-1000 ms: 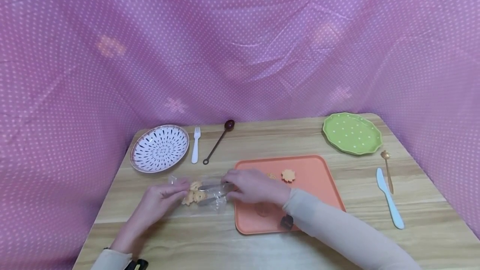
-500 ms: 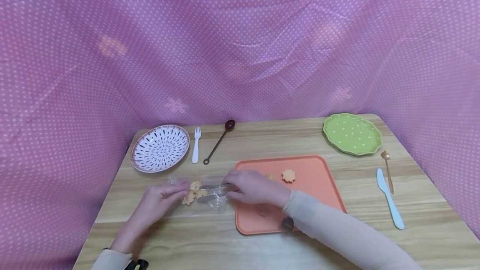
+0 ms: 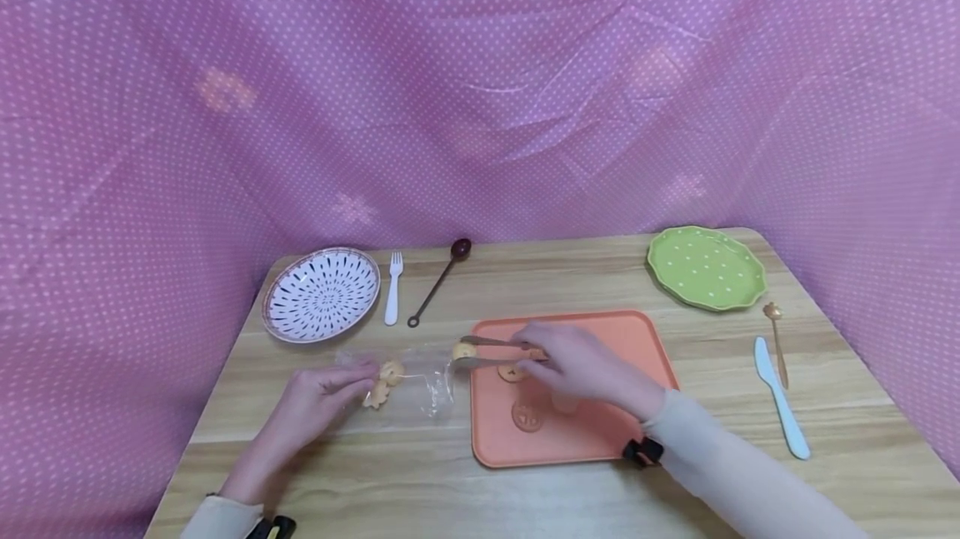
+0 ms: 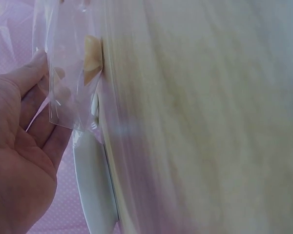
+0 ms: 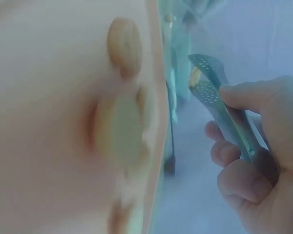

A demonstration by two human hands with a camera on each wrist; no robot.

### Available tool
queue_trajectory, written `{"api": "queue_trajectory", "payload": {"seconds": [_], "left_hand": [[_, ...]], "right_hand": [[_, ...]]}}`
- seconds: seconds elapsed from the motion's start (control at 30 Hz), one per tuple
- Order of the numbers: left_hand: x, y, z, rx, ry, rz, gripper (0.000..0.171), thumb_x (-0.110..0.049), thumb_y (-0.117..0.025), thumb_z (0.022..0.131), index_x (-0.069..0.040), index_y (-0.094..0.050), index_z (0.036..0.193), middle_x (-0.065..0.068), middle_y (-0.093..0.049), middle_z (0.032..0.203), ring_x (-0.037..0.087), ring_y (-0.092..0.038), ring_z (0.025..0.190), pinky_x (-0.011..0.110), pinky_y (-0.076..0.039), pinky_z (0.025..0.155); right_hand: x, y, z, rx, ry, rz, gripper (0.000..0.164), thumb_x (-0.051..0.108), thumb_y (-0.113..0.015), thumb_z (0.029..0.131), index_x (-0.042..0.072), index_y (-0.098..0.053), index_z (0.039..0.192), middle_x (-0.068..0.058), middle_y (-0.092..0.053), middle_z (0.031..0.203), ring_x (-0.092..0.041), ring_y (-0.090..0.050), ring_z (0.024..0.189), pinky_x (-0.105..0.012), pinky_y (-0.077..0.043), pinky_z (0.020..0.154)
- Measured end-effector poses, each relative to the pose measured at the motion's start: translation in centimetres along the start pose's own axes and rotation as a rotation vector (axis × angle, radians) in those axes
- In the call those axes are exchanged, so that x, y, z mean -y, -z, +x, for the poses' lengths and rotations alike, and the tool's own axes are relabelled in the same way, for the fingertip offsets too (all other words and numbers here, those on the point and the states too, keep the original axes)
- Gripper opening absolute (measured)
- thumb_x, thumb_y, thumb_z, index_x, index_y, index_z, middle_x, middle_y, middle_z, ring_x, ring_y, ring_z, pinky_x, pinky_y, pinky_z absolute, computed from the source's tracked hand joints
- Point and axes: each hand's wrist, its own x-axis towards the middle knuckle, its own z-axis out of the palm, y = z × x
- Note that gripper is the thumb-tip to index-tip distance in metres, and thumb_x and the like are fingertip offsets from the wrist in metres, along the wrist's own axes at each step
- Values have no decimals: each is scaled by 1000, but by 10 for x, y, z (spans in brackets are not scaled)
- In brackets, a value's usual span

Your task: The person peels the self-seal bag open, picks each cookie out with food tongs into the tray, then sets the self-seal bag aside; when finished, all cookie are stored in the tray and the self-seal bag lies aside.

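My left hand (image 3: 318,401) pinches the left end of a clear plastic bag (image 3: 431,393) lying left of the tray. Two cookies (image 3: 390,371) show inside it near my fingers, and the left wrist view has a cookie (image 4: 92,59) through the film. My right hand (image 3: 573,360) grips metal tongs (image 3: 491,341) over the left part of the orange tray (image 3: 495,449). Between the tongs' perforated tips, a round cookie (image 3: 463,351) is clamped at the bag's right end. Below the hand, cookies (image 3: 527,416) lie on the tray; others are partly hidden.
Behind the bag are a patterned plate (image 3: 322,296), a white fork (image 3: 392,289) and a dark spoon (image 3: 438,285). On the right lie a green dotted plate (image 3: 705,268), a gold spoon (image 3: 777,343) and a light blue knife (image 3: 782,397). A pink dotted cloth (image 3: 480,106) surrounds the table.
My right hand has moved right, drawing the tongs out from inside the bag with a cookie in their tips. Fewer cookies show in the bag. The left hand stays in place.
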Motion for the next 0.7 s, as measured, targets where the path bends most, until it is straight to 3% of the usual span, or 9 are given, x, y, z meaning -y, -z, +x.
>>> {"api": "queue_trajectory", "payload": {"seconds": [0.1, 0.3, 0.53, 0.7], "left_hand": [[0, 0, 0, 3, -1, 2, 21, -37, -79, 87, -35, -78, 108, -14, -74, 123, 9, -73, 113, 15, -51, 104], [0, -1, 0, 5, 5, 12, 21, -35, -79, 87, -37, -77, 107, -12, -74, 124, 12, -73, 114, 30, -55, 106], [-1, -2, 0, 1, -14, 9, 22, -35, -80, 86, -35, -77, 108, -7, -75, 124, 16, -73, 114, 27, -55, 105], [-2, -1, 1, 15, 4, -2, 22, -36, -78, 87, -34, -77, 109, -9, -74, 126, 14, -73, 116, 35, -54, 107]], "right_hand": [[-15, 14, -22, -67, -13, -21, 26, 30, -69, 97, 21, -67, 121, 3, -75, 107, -9, -69, 85, -26, -61, 74], [-49, 39, -67, -161, -79, -83, 29, 21, -75, 92, 12, -69, 118, -4, -75, 104, -15, -69, 85, -30, -60, 72], [-83, 52, -109, -191, -170, -147, 28, 17, -77, 89, 11, -70, 116, 1, -70, 92, -3, -52, 72, -18, -45, 59], [-94, 52, -124, -220, -175, -152, 29, 17, -78, 88, 12, -70, 116, 2, -71, 93, 0, -51, 71, -16, -45, 57]]}}
